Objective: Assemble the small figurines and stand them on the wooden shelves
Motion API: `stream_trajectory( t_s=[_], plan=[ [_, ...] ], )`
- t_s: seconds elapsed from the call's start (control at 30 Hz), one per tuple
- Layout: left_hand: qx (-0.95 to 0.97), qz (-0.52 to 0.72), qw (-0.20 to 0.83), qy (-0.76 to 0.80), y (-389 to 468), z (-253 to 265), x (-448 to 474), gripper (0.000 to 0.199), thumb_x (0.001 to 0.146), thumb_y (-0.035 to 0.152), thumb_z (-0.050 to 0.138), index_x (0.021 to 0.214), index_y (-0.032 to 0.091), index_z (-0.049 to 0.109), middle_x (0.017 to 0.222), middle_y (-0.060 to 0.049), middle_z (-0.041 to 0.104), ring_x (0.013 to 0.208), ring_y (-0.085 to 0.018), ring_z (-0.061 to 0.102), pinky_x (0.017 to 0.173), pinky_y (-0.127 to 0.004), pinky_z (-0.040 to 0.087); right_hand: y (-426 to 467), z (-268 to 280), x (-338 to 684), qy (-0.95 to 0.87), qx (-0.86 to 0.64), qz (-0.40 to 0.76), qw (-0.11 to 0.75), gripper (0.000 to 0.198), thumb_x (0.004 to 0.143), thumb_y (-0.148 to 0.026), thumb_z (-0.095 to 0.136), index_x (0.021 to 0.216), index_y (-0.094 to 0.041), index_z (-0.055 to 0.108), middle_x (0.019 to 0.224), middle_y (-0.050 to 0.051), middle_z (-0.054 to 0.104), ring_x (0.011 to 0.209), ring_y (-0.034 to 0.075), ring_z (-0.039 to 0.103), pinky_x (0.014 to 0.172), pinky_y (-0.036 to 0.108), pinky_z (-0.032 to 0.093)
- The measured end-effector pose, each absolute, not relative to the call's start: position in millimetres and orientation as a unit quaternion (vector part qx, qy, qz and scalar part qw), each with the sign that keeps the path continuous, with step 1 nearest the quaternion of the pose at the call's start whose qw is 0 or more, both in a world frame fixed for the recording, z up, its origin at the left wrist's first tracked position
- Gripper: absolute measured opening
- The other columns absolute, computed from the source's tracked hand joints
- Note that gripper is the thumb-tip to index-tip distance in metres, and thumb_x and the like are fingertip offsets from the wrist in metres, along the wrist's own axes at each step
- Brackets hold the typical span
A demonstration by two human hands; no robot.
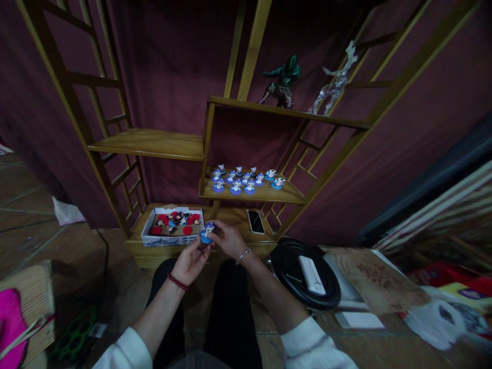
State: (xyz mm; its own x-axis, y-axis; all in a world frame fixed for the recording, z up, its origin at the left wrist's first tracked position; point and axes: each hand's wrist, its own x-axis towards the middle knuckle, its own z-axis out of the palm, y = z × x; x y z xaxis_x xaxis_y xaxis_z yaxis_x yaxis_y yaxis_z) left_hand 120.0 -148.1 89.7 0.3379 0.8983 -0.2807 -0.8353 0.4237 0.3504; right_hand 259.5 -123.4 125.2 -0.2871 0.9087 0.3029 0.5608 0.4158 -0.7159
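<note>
Between my two hands is a small blue and white figurine (207, 232) on a round blue base. My left hand (193, 262), with a red beaded bracelet at the wrist, grips it from below by the base. From the right, my right hand (229, 240) has its fingers closed on the figurine's side. Just left of my hands, a white cardboard box (161, 241) holds several small figures and red round pieces. Ahead, several similar figurines (236, 186) stand in rows on a wooden shelf (261, 193).
A phone (255, 222) lies on the lower shelf to the right. Higher up stand a green figure (286, 77) and a clear deer figure (334, 84). At the right is a black round stool (282, 271) with a white box (311, 275). A white plastic bag (434, 320) lies beyond.
</note>
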Motion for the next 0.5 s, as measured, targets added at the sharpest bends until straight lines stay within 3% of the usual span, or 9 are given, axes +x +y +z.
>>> stream_trajectory(
  t_s=[0.5],
  plan=[
    [0.09, 0.529, 0.824, 0.184, -150.0, 89.4, 119.1, 0.018, 0.081, 0.011, 0.047, 0.092, 0.009, 0.061, 0.083, -0.009, 0.065, 0.077, -0.015, 0.062, 0.068, -0.023, 0.052, -125.6, 130.1, 260.1, -0.767, -0.471, 0.235, 0.366, 0.03, 0.076, -0.026, 0.057, 0.105, -0.022, 0.055, 0.095, 0.002, 0.064, 0.084, 0.015, 0.06, 0.078, 0.029, 0.046]
  ],
)
